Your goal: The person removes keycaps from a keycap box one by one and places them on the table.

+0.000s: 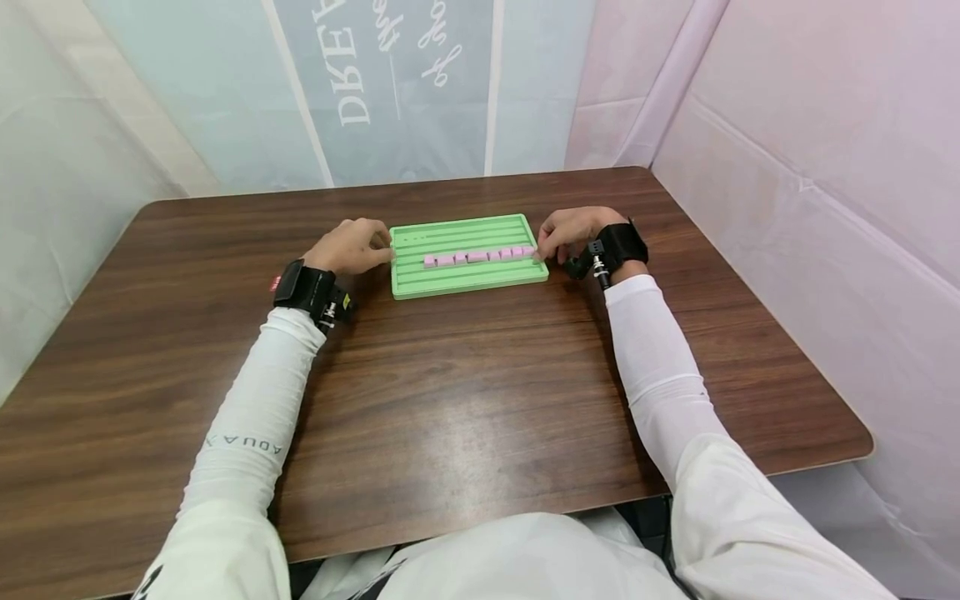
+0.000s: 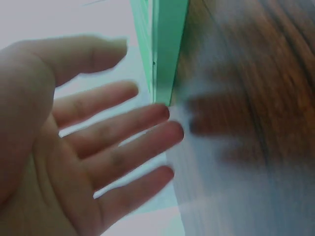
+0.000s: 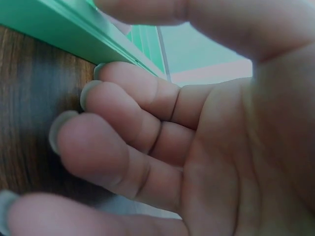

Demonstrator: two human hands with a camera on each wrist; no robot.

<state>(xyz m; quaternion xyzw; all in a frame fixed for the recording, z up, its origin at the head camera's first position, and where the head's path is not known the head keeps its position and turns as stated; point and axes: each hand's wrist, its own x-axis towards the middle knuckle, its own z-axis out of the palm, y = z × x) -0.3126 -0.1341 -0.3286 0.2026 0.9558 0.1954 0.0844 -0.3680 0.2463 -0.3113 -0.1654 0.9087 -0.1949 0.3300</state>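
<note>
A light green ridged tray (image 1: 450,287) lies on the table, with several small pink keycap-like pieces (image 1: 477,257) lined up along one of its grooves. Beside the tray's left end is my left hand (image 1: 352,247). In the left wrist view its fingers (image 2: 133,142) are spread and hold nothing, the tips near the tray wall (image 2: 167,54). My right hand (image 1: 573,232) is at the right end of the tray, close to the last pink piece. The right wrist view shows the thumb (image 3: 142,11) over the rim and the other fingers loosely bent outside the wall (image 3: 54,29).
The brown wooden table (image 1: 465,400) extends around the tray on all sides. Behind it hangs a pale blue printed sheet (image 1: 420,100), and a white sheet (image 1: 847,183) lines the right side. Black straps with cameras sit on both wrists.
</note>
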